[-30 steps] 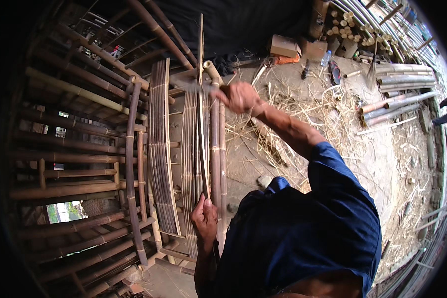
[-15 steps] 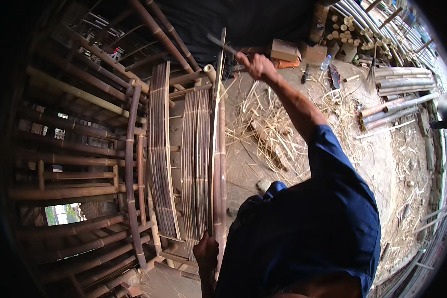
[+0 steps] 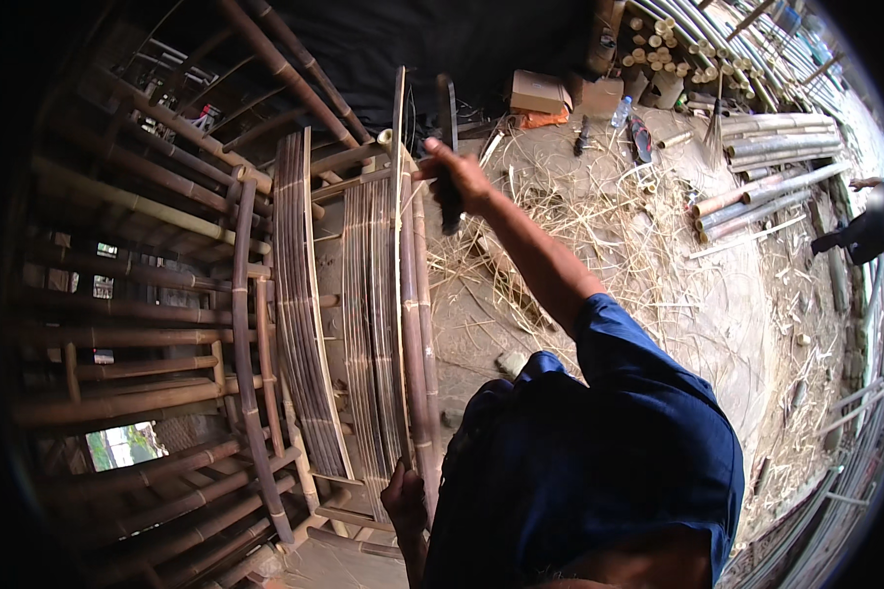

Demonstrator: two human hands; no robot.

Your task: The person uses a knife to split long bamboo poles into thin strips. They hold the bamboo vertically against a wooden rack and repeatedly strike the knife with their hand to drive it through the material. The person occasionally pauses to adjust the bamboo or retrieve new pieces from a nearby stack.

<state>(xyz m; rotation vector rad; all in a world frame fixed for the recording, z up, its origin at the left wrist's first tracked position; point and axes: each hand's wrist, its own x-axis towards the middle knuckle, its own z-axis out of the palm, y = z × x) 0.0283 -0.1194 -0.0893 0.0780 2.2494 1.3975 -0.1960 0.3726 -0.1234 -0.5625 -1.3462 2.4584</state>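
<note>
My left hand (image 3: 404, 499) is closed round the near end of a long split bamboo strip (image 3: 399, 265), which stretches away from me along a dark round bamboo pole. Near the strip's far end, my right hand (image 3: 462, 183) holds a long-bladed knife (image 3: 448, 110). The blade points away from me, and the dark handle shows below the hand. Thumb and a finger of that hand reach out toward the strip; whether they touch it I cannot tell. Left of the strip lie rows of dark bamboo slats (image 3: 368, 334), with another slatted panel (image 3: 302, 285) beyond them.
A bamboo frame (image 3: 249, 373) stands at the left. Pale shavings (image 3: 530, 245) litter the floor at the right. A cardboard box (image 3: 540, 93), a plastic bottle (image 3: 622, 111) and bamboo poles (image 3: 783, 147) lie farther back. A dark, blurred shape (image 3: 869, 224) shows at the right edge.
My right hand has come nearer and to the left, beside the strip. The knife has swung from lying across the strip to standing right of it. My left hand keeps its grip.
</note>
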